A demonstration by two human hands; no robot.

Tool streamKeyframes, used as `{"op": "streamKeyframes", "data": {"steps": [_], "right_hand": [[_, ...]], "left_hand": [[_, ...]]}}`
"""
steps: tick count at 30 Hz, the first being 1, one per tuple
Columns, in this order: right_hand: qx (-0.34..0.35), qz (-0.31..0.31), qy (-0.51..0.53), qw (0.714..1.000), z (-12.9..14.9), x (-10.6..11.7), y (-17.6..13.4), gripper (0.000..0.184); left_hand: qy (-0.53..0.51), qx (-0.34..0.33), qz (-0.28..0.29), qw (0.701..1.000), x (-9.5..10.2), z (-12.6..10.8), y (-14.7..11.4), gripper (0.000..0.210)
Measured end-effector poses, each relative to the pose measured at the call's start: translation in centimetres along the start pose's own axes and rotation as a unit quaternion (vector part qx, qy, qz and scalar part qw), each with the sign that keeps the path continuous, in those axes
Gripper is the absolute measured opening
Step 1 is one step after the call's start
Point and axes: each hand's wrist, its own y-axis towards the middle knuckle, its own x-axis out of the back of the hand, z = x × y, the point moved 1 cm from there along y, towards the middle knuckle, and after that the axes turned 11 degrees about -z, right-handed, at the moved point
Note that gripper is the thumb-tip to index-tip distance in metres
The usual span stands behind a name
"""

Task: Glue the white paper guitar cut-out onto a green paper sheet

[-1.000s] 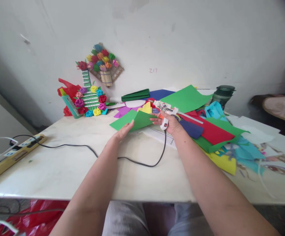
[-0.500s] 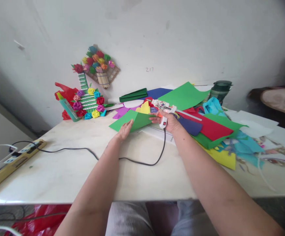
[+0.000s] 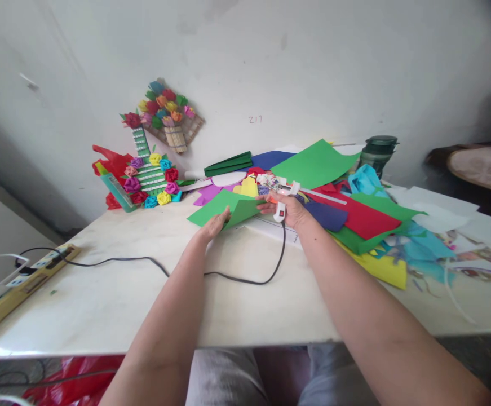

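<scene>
My left hand (image 3: 216,224) is at the near edge of a green paper sheet (image 3: 228,204), thumb on top and the other fingers hidden behind or under it. The sheet is bent, its right part raised. My right hand (image 3: 290,210) is wrapped round a white glue gun (image 3: 279,211) with an orange trigger and a red switch. A long translucent glue stick (image 3: 325,196) sticks out of its back, pointing right. The gun's nozzle points left, over crumpled scraps. My right fingertips reach the sheet's right corner; whether they touch it I cannot tell. A black cord (image 3: 245,280) hangs from the handle.
A power strip (image 3: 29,282) lies at the left. Behind it are a glue bottle (image 3: 116,189) and a paper-flower ornament (image 3: 152,176). Coloured paper sheets (image 3: 355,211) pile up at the right, near a dark green cup (image 3: 377,155). A flower decoration (image 3: 173,121) is against the wall.
My left hand has tilted slightly at the sheet's near edge, its thumb more upright. The glue gun stays almost in place. The whole view has shifted a little.
</scene>
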Motion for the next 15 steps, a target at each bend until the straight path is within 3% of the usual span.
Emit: {"op": "streamKeyframes", "data": {"steps": [4, 10, 15], "right_hand": [[0.004, -0.008, -0.017, 1.0, 0.01, -0.12, -0.07, 0.014], [0.001, -0.02, -0.024, 1.0, 0.02, -0.16, -0.19, 0.014], [-0.004, -0.03, -0.029, 0.999, -0.17, -0.04, -0.23, 0.015]], "left_hand": [[0.047, -0.047, 0.019, 0.998, -0.23, -0.18, 0.29, 0.066], [0.164, -0.21, 0.027, 0.963, -0.76, 0.19, 0.44, 0.053], [0.218, -0.249, 0.031, 0.943, -0.93, 0.15, 0.39, 0.056]]}}
